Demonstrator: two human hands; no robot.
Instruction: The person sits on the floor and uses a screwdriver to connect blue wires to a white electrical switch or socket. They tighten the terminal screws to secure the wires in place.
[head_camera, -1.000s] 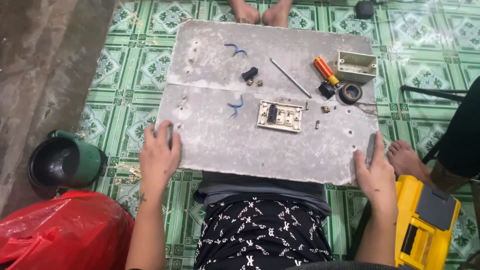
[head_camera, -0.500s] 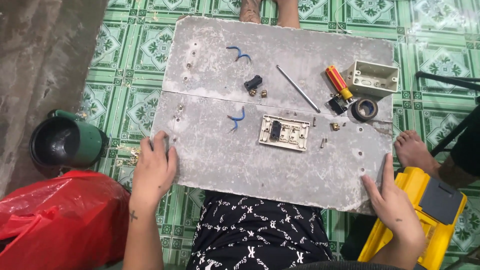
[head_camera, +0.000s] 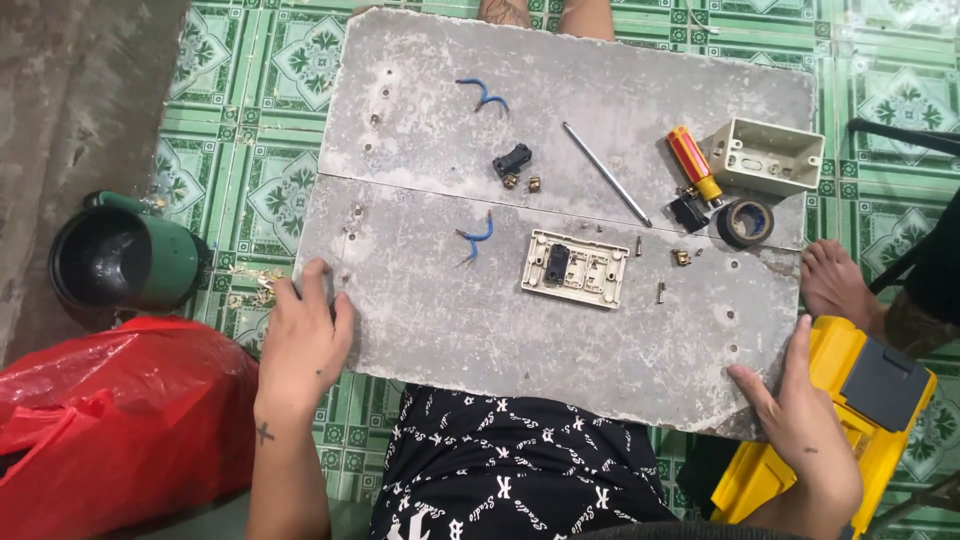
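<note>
You are gripping the slab (head_camera: 560, 300) at its two near corners. It is a grey, rectangular board lying flat across your lap, its long axis running left to right across the view and tilting slightly, the right end sitting a little lower in the picture than the left. Your left hand (head_camera: 300, 345) is grasping the near left corner, fingers spread on top of the surface. Your right hand (head_camera: 795, 415) is clasping the near right corner, thumb on top and fingers curling over the edge.

A cream switch plate (head_camera: 575, 268) is lying near the middle of the slab, its long side parallel to the slab's. Two bent blue wires are lying on it, one (head_camera: 482, 95) near the far edge and one (head_camera: 475, 237) just left of the plate. A thin metal rod (head_camera: 606, 173) is pointing diagonally from far-left to near-right. At the right end, a red and yellow screwdriver (head_camera: 693, 163) is lying just beside a cream box (head_camera: 767, 156), with a tape roll (head_camera: 746, 221) near them.

On the tiled floor, a green bucket (head_camera: 120, 258) is standing to your left, a red bag (head_camera: 115, 420) just in front of it, and a yellow case (head_camera: 850, 420) is sitting beside your right hand.
</note>
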